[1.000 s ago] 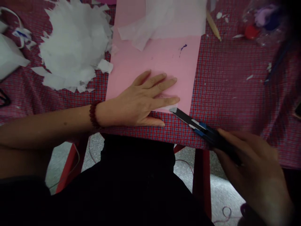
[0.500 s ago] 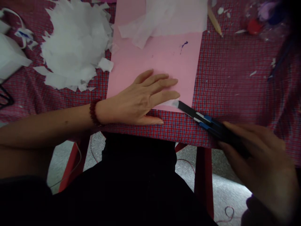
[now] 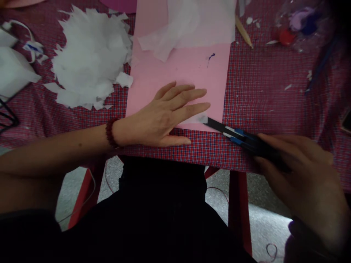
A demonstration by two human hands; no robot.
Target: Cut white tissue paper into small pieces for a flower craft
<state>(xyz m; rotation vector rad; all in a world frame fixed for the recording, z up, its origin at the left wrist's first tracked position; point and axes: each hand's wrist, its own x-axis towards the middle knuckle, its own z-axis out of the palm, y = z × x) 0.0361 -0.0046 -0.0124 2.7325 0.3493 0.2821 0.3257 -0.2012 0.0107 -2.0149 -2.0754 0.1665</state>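
Note:
My left hand (image 3: 161,117) lies flat with fingers stretched out on the near end of a pink paper sheet (image 3: 178,69), pressing it onto the red checked tablecloth (image 3: 263,95). My right hand (image 3: 298,175) grips a black and blue utility knife (image 3: 236,137) at the lower right. The knife's blade tip touches the pink sheet's near edge, just beside my left fingertips. A thin white sheet (image 3: 192,25) covers the far part of the pink paper.
A heap of torn white paper scraps (image 3: 90,58) lies to the left. A wooden stick (image 3: 242,33) and a clear bag with red and purple pieces (image 3: 296,25) sit at the far right. The table's red legs (image 3: 238,204) and the floor show below.
The knife tip has slid up and slightly right along the pink sheet's near edge, and my right hand rose with it. My left hand stays flat on the paper.

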